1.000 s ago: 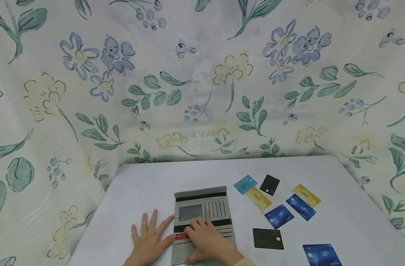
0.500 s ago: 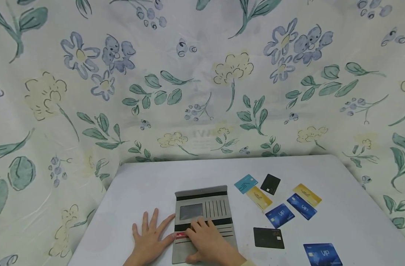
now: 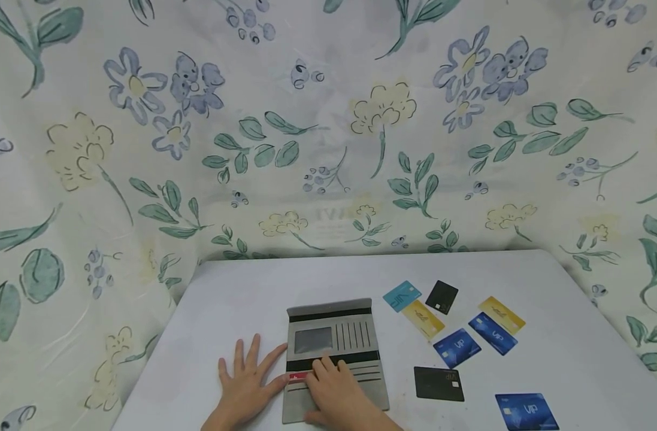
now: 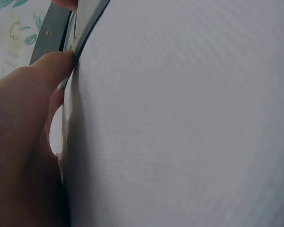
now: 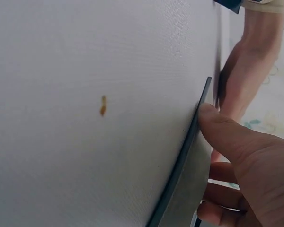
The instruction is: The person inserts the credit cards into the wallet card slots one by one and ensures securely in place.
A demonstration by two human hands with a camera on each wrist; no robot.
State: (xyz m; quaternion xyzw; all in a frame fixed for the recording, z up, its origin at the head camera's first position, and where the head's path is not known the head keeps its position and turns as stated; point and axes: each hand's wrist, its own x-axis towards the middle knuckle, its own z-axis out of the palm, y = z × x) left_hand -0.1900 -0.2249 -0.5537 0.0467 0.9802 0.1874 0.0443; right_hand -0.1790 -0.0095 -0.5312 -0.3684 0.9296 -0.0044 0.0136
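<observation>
In the head view a grey wallet (image 3: pixel 336 354) lies unfolded on the white table, with a dark clear window and several card slots. A red card (image 3: pixel 298 376) shows as a narrow strip in a slot at its left side. My left hand (image 3: pixel 247 383) lies spread on the table, thumb touching the wallet's left edge by the card. Across the wallet's lower half rests my right hand (image 3: pixel 339 392), its bent fingertips pressing near the card's right end. In the right wrist view, the right thumb (image 5: pixel 227 135) touches the wallet's edge. The right hand covers part of the slots.
To the right lie several loose cards: a teal card (image 3: pixel 401 296), yellow cards (image 3: pixel 423 319), blue cards (image 3: pixel 457 348) and black cards (image 3: pixel 438 384). A blue VIP card (image 3: pixel 527 412) is near the front. Flower-patterned sheeting (image 3: pixel 328 149) hangs behind the table (image 3: pixel 242 299).
The whole scene has shifted slightly up and right in the head view. Both hands keep nearly the same places on the wallet. The visible red strip looks a little narrower.
</observation>
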